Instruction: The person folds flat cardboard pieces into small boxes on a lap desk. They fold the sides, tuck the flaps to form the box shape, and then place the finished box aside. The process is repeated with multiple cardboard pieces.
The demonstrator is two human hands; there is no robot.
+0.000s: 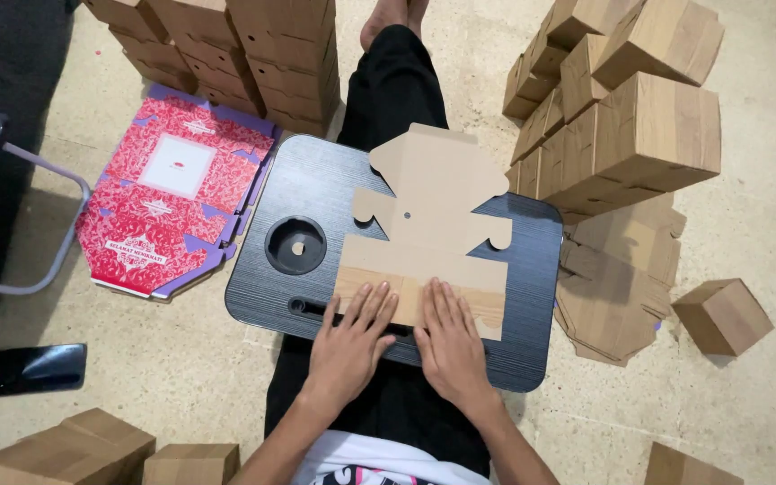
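The grip of both hands is slack: the left hand [349, 341] and the right hand [449, 341] lie palm down with fingers spread, pressing on the near folded flap of a flat die-cut cardboard blank [428, 224] and closing round nothing. The blank rests on a small dark lap bench [307, 193] across the person's legs, with its wood-print face turned up at the near edge and its plain brown tabs spread toward the far side.

Judging by how things lie, this box is at its first fold; the side tabs and far flaps are still flat. A good deal looks already made: finished brown boxes [648, 117] are heaped at the right, more are stacked far left [253, 54], and a few stand near at both sides. Unfolded blanks [617, 287] remain in a pile on the floor to the right of the bench, and a stack of red and purple printed flats [177, 193] lies at the left, so much is left. A dark phone [29, 368] lies on the floor near left.
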